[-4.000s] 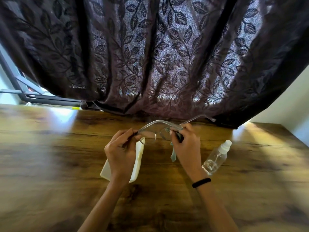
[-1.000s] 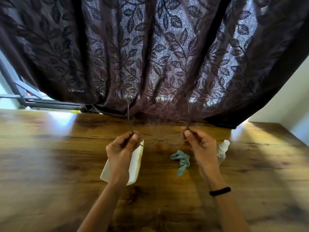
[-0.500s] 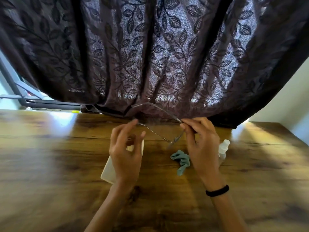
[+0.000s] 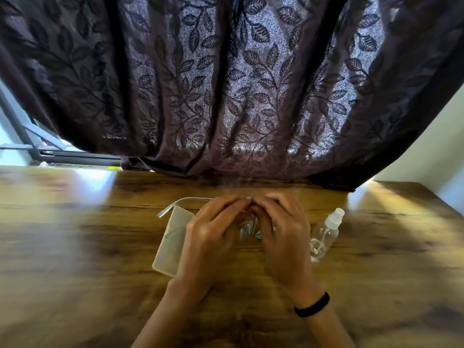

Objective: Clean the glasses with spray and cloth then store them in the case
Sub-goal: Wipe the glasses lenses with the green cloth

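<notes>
Both hands meet over the middle of the wooden table (image 4: 75,247), fingertips touching. My left hand (image 4: 213,237) and my right hand (image 4: 281,234) hold the clear-framed glasses (image 4: 247,228) between them. A lens shows in the gap between the hands, and one temple arm (image 4: 180,203) sticks out to the left. The white case (image 4: 172,242) lies closed under my left hand. Only a sliver of the teal cloth (image 4: 258,234) shows beneath my right hand. The clear spray bottle (image 4: 325,234) lies just right of my right hand.
A dark leaf-patterned curtain (image 4: 226,84) hangs along the table's far edge. A window frame (image 4: 30,141) shows at the back left. A white wall (image 4: 426,146) stands at the right. Bare wood spreads left, right and in front of the hands.
The hands have come down and together. Half a second ago only my right hand held the glasses with temples spread; now both hands close around them, low over the case and cloth.
</notes>
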`<move>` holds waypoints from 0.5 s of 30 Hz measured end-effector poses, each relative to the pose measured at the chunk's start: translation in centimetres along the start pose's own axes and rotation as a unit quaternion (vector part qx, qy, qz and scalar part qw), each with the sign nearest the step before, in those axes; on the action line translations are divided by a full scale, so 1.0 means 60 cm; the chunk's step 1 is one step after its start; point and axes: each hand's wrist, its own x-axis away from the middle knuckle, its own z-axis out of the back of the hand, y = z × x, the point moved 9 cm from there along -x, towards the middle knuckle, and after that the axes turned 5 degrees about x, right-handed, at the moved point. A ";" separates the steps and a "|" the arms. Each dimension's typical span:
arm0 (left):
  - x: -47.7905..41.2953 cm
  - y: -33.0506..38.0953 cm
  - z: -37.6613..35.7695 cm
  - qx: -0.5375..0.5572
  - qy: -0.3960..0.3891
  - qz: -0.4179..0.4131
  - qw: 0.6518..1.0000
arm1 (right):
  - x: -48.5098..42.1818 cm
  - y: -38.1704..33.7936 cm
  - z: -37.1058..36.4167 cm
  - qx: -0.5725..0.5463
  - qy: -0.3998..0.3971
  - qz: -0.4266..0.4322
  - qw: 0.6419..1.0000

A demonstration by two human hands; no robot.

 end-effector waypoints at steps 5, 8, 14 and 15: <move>0.000 0.004 0.019 -0.001 0.045 -0.014 0.999 | 0.001 -0.009 0.006 -0.099 0.015 -0.018 0.995; -0.002 0.003 0.035 -0.006 0.076 -0.023 0.997 | 0.002 0.006 0.024 -0.111 0.044 -0.042 0.992; -0.008 -0.019 0.058 0.023 0.123 0.033 0.992 | 0.016 0.080 -0.001 -0.015 -0.045 -0.118 0.992; -0.007 -0.026 0.060 0.044 0.132 0.051 0.989 | 0.024 0.091 -0.011 0.004 -0.077 -0.129 0.989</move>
